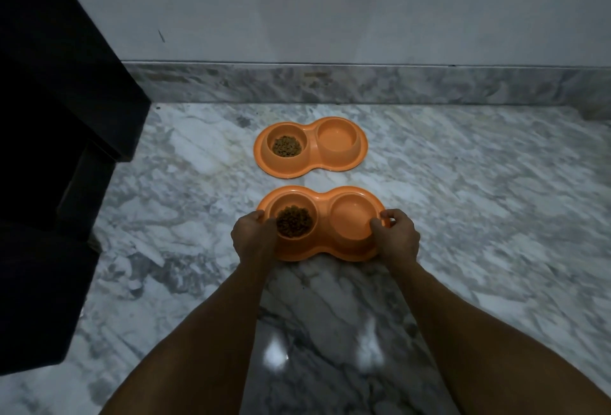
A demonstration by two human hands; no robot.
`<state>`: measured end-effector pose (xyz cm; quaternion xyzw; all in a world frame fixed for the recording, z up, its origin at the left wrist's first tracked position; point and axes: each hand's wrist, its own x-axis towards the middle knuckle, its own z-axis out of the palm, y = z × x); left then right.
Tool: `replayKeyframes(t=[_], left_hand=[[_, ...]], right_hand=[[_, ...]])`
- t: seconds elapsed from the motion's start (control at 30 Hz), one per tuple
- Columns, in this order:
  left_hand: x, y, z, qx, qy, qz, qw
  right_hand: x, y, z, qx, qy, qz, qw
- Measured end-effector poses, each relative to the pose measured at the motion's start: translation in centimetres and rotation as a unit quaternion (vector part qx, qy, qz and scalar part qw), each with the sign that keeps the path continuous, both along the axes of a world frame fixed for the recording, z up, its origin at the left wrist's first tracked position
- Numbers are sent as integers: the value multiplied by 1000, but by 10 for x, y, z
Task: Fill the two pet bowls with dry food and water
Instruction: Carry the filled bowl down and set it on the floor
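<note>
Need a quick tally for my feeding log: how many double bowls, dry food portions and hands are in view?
Orange double bowls: 2 (far bowl, near bowl)
Dry food portions: 2 (far portion, near portion)
Hands, both gripping the near bowl: 2 (left hand, right hand)
Total: 6

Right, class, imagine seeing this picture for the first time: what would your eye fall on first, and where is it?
Two bright orange double bowls stand out on the grey marble floor, the farther bowl near the wall and the nearer bowl just in front of it. The left hand and right hand grip the nearer bowl's two ends. Brown dry food lies in each bowl's left compartment.
</note>
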<state>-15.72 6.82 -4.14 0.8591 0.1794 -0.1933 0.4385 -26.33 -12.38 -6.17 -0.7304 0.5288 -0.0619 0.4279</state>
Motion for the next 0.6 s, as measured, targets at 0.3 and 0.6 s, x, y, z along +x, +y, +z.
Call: replayKeyframes(t=[0.3,0.6], left_hand=[[4,-5,-14,-8,-9,5,1000],[9,-10,-14,-21,-20,10,1000]], right_hand=[[4,-9,-16,-9,-7,-4,1000],[12,-13,-22,-16,0,-1,1000]])
